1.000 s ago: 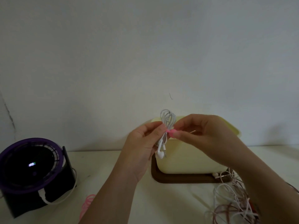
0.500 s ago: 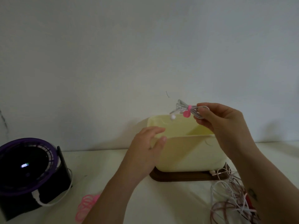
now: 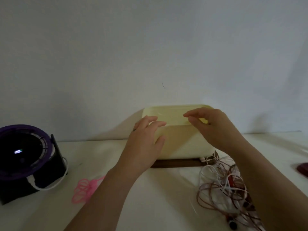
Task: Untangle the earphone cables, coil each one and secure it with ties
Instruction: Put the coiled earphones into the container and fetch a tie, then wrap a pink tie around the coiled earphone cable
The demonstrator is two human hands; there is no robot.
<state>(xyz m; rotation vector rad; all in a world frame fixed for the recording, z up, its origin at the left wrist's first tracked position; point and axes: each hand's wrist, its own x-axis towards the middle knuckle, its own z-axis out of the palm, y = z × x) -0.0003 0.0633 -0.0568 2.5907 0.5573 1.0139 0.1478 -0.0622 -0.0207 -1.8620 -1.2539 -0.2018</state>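
Note:
A cream box (image 3: 183, 140) stands on a dark wooden base (image 3: 176, 164) against the wall. My left hand (image 3: 145, 144) hovers in front of its left side, fingers relaxed and empty. My right hand (image 3: 211, 127) hangs over the box's open top, fingers loosely spread, holding nothing. The coiled white earphone with its pink tie is out of sight. A tangle of white and brownish-red earphone cables (image 3: 223, 189) lies on the table under my right forearm. A bunch of pink ties (image 3: 85, 189) lies left of my left forearm.
A purple and black round fan (image 3: 25, 155) with a white cable (image 3: 48, 185) sits at the left on the white table (image 3: 158, 205). A dark red object (image 3: 303, 168) shows at the right edge. The wall rises close behind the box.
My right hand carried the tied white earphone coil over the box and let it go; the coil is no longer visible. My left hand released the coil earlier and now hovers by the box.

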